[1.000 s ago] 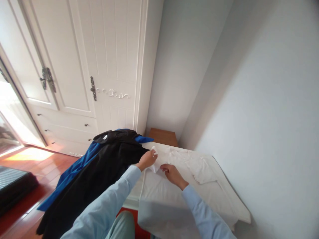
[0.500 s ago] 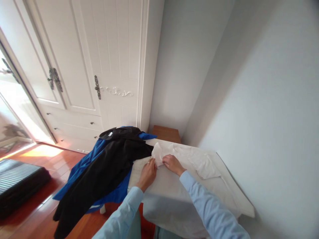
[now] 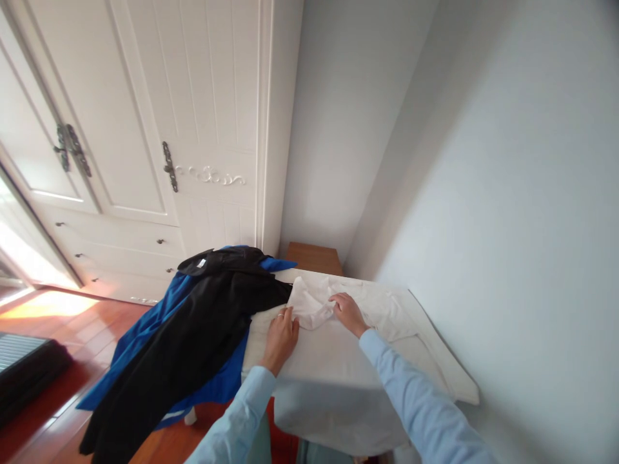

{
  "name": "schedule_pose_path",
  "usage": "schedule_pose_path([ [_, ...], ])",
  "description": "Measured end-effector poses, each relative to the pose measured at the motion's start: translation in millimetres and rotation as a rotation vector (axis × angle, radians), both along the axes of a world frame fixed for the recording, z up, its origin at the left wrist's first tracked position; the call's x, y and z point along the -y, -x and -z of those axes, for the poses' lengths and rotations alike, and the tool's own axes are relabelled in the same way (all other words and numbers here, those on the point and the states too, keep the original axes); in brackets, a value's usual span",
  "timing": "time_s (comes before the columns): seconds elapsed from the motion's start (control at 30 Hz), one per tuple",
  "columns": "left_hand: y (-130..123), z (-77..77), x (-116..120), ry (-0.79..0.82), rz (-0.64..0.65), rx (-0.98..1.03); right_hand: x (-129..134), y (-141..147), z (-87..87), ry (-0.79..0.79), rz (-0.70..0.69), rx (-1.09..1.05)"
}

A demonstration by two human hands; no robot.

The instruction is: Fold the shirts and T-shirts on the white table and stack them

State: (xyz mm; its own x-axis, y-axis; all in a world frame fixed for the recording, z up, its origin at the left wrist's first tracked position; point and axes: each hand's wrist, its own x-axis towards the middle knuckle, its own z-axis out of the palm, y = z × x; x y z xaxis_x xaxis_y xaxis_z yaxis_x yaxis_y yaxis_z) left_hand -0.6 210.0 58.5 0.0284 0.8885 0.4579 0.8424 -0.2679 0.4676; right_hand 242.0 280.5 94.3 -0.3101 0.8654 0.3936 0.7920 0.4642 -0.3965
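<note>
A thin white garment [image 3: 309, 306] lies crumpled along the far side of a cloth-covered table [image 3: 333, 357]; its exact kind does not show. My left hand [image 3: 281, 338], with a ring on one finger, is closed on the garment's near left edge. Further right, my right hand [image 3: 349, 314] pinches a fold of the same cloth with its fingers bent together. The garment's right part [image 3: 391, 316] spreads flat and wrinkled past that hand. Just left of my left hand are black trousers [image 3: 193, 341], draped over a blue garment [image 3: 120, 351].
A white wardrobe [image 3: 217, 96] with dark handles stands behind at the left. A small brown wooden piece of furniture [image 3: 314, 259] fills the corner. The grey wall [image 3: 522, 225] runs close along the right. A dark ribbed case [image 3: 33, 380] rests on the red wood floor [image 3: 120, 316].
My right hand has moved right, away from my left, drawing the white cloth wider between them. The left hand stays at the edge. The view has turned slightly right.
</note>
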Motion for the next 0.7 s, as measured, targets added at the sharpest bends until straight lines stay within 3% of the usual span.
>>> schedule_pose_path([
  [0.1,-1,-8.0,5,0.012,0.052,-0.064,-27,34,-4.3,0.133,0.066,-0.143],
  [0.27,-3,-11.2,13,0.007,0.083,-0.145,-82,88,0.7,0.28,0.125,-0.194],
  [0.4,-4,-10.3,15,-0.002,0.059,-0.146,-117,113,3.7,0.31,0.174,-0.24],
  [0.53,-6,-11.8,13,0.0,0.006,-0.129,-132,125,6.8,0.283,0.215,-0.263],
  [0.7,-9,-13.6,12,0.012,-0.024,-0.127,-125,125,14.1,0.256,0.207,-0.209],
])
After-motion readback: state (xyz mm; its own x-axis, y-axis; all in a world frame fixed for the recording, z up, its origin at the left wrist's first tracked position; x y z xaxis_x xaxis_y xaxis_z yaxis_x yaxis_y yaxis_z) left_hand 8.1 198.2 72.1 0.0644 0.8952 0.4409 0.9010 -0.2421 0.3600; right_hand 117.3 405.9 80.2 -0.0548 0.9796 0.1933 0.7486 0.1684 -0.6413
